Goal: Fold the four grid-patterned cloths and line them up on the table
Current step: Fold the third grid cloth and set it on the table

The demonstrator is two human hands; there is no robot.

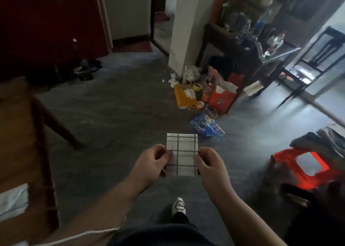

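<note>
Head view. Dim room, grey matt floor (112, 105), white square pillar (184, 30) at far centre, dark red door (46, 21) far left. Brown wooden table (16, 133) runs down the left edge, one slanted leg showing; a pale cloth piece (13, 199) lies on its near part, too blurred to read any pattern. Litter heaped at the pillar foot: yellow bag (184, 96), red bag (222, 98), crinkled blue wrapper (207, 127). Red plastic stool (302, 163) with a square opening in its seat stands near right, motion-blurred. Grid-patterned cloth (182, 154) held in the air at near centre, over the floor and well apart from the table: a small flat rectangle, folded, white fabric with thin dark lines crossing in squares, top edge straight and crisp. Left hand (151, 165) pinches the cloth's left edge, thumb on the facing side, fingers curled behind. Right hand (211, 165) pinches the right edge the same way, thumb pressed on the fabric. Both grips closed tight on the cloth, roughly halfway down its sides. Bare forearms reach in from the near edge. A white shoe (179, 205) shows on the floor below the hands.
</note>
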